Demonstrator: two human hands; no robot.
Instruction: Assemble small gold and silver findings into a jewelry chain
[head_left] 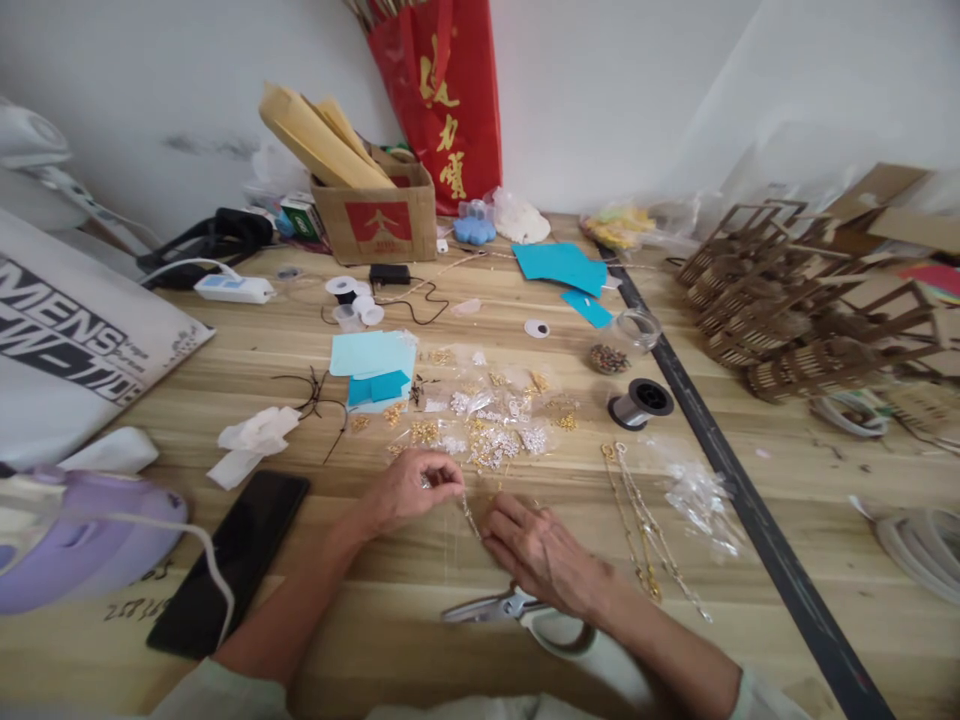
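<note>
A short thin silvery chain (pixel 471 516) stretches between my two hands over the table. My left hand (pixel 416 487) pinches its upper end between thumb and fingertips. My right hand (pixel 536 545) rests low on the table, its fingers closed on the chain's lower end. Just below the right wrist lie scissors (pixel 487 608) with pale handles, partly covered by the forearm. Beyond the hands, small bags and piles of gold and silver jewelry findings (pixel 495 440) are spread out. Gold and silver chains (pixel 637 520) lie to the right of my right hand.
A wire spool (pixel 641 403) stands near a dark strip (pixel 720 460) across the table. On the left are a black phone (pixel 232 560), tissue (pixel 255 440) and a purple device (pixel 97 540). A cardboard box (pixel 382 220), red bag (pixel 450 110) and wooden frames (pixel 795 310) stand farther back.
</note>
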